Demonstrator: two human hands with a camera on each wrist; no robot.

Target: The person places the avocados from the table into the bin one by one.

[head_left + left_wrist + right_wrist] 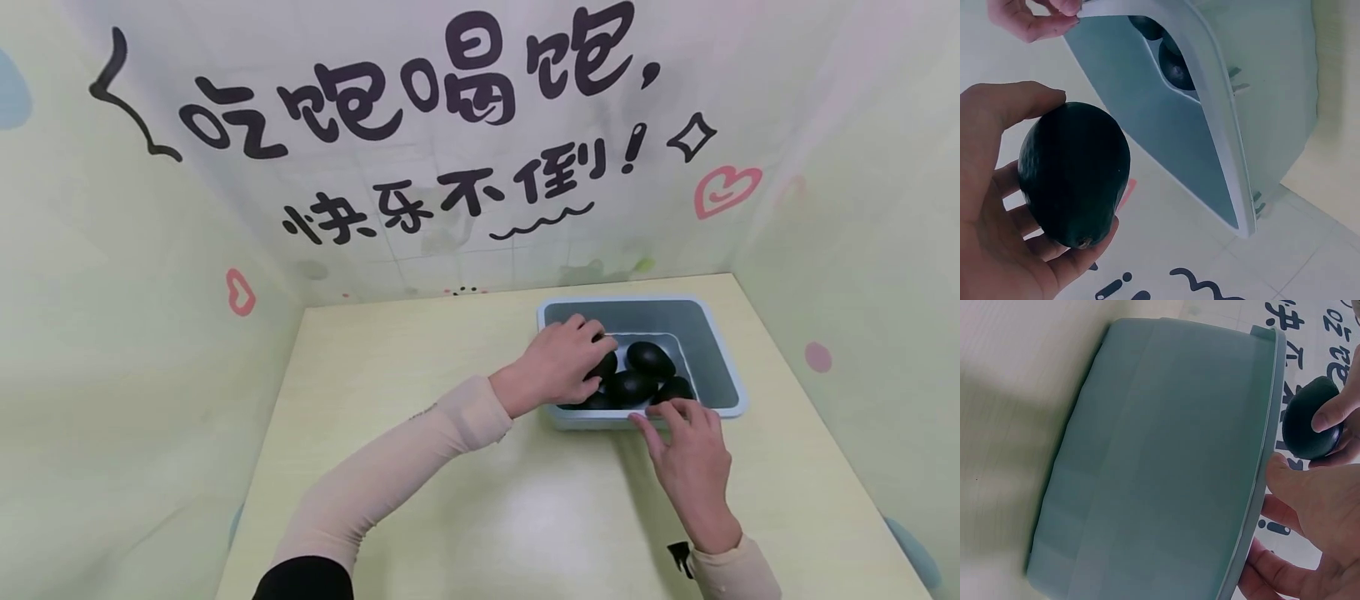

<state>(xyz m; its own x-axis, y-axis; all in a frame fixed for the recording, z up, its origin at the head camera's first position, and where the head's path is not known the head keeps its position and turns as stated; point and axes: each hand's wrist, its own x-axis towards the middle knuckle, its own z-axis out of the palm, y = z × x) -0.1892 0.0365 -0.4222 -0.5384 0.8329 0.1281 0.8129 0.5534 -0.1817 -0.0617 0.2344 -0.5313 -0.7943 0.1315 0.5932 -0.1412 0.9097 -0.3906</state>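
Observation:
My left hand (558,362) grips a dark, almost black avocado (1075,175), thumb on one side and fingers curled round the other. In the right wrist view that avocado (1311,419) shows above the rim of the blue-grey plastic bin (1160,450). Several more dark avocados (651,361) lie in the bin, some partly hidden by my hands and the near wall. At the near right of the bin, my right hand (693,462) pinches the rim (723,412) between thumb and fingers.
The bin stands on a pale wooden table (420,367), toward its back right. A printed fabric backdrop (450,258) with large dark lettering rises behind the table and along both sides.

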